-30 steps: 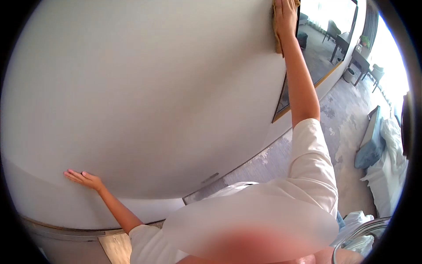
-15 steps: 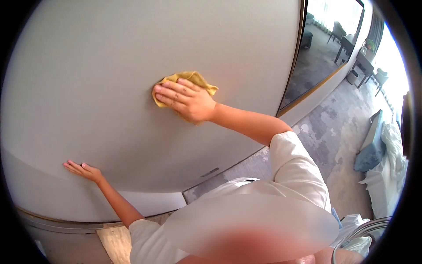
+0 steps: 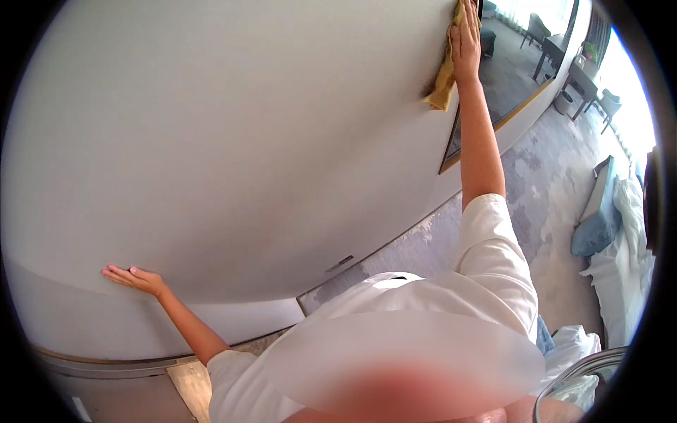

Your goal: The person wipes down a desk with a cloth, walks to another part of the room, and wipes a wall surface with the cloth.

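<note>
My right hand (image 3: 467, 44) is stretched far up and to the right, pressing a yellow cloth (image 3: 444, 83) against the pale wall (image 3: 247, 141). The cloth hangs below and left of the fingers, its edge dark-shadowed on the wall. Beside that hand runs the edge of a framed reflective panel (image 3: 511, 70), partly covered by my hand and forearm. At lower left, my left hand (image 3: 137, 280) is raised to the wall with its fingers extended and nothing in it.
Patterned grey carpet (image 3: 543, 169) stretches along the wall's foot at right. A blue cushioned piece (image 3: 596, 225) and white bedding (image 3: 624, 254) lie beyond it. Further off are a desk (image 3: 584, 83), a chair (image 3: 606, 106) and a waste bin (image 3: 563, 102).
My right hand has slid the yellow cloth up and right across the wall, from its middle to the panel's edge. My left hand stays almost in place.
</note>
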A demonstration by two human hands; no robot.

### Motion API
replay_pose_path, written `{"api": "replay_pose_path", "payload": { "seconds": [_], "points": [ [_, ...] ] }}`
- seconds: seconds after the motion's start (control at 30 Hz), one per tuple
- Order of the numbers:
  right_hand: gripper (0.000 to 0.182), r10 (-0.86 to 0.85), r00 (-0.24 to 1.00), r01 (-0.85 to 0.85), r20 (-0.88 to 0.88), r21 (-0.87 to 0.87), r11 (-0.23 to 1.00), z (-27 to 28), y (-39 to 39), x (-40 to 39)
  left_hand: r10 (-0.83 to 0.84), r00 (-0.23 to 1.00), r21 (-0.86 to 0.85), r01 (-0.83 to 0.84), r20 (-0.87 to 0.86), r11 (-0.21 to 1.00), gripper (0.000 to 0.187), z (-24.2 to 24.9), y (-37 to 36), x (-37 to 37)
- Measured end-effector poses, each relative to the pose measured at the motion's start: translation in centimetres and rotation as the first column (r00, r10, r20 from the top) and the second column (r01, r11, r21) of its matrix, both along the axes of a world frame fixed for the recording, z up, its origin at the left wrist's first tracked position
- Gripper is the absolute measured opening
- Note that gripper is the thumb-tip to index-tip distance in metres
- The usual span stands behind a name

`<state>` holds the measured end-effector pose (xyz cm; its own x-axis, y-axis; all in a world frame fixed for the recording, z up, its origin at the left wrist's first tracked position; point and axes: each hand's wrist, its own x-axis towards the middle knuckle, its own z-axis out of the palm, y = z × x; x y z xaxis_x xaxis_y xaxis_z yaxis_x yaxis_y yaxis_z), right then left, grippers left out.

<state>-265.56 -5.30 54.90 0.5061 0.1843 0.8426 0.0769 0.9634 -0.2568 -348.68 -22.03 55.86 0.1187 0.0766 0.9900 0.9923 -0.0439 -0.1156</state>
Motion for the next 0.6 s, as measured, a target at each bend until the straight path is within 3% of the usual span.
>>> {"api": "replay_pose_path", "payload": {
  "seconds": [0.07,0.13,0.17,0.3,0.33,0.37,0.43,0.5,0.6],
  "points": [
    [0.057,-0.473,0.862,0.489,0.184,-0.055,0.87,0.4,-1.6,-0.4,-0.002,1.0,0.007,0.002,-0.002,1.0,0.056,0.0,0.0,0.1],
    [0.055,-0.793,0.486,0.854,0.367,-0.006,0.521,1.4,-3.6,-2.3,-0.002,1.0,0.009,0.002,0.006,1.0,0.055,-0.2,0.0,0.2],
    [0.055,-0.796,0.498,0.857,0.344,-0.057,0.512,1.1,-3.7,-4.0,-0.006,1.0,0.003,0.006,0.018,1.0,0.055,-0.2,-0.3,0.4],
    [0.055,-0.745,0.495,0.83,0.447,0.011,0.558,-1.1,-5.0,-16.4,-0.012,1.0,0.007,0.012,0.025,1.0,0.056,0.0,0.0,0.7],
    [0.055,-0.751,0.36,0.867,0.553,0.099,0.488,-1.7,-6.2,-20.3,-0.011,1.0,0.009,0.011,0.014,1.0,0.056,0.1,0.0,0.5],
    [0.056,-0.689,0.374,0.85,0.621,0.068,0.522,-2.4,-7.3,-24.0,-0.005,1.0,0.008,0.005,0.01,1.0,0.056,0.1,0.0,0.4],
    [0.055,-0.591,0.489,0.691,0.642,0.128,0.711,-4.4,-9.1,-29.4,0.008,1.0,0.008,-0.008,0.004,1.0,0.056,0.2,0.0,0.2],
    [0.053,-0.534,0.498,0.609,0.684,0.164,0.776,-6.0,-10.1,-32.9,-0.007,1.0,0.004,0.007,0.014,1.0,0.056,0.0,0.0,0.0],
    [0.046,-0.582,0.366,0.62,0.726,0.276,0.734,-5.6,-10.0,-32.4,-0.012,1.0,-0.006,0.012,0.013,1.0,0.056,0.2,-0.1,0.1]
  ]
}}
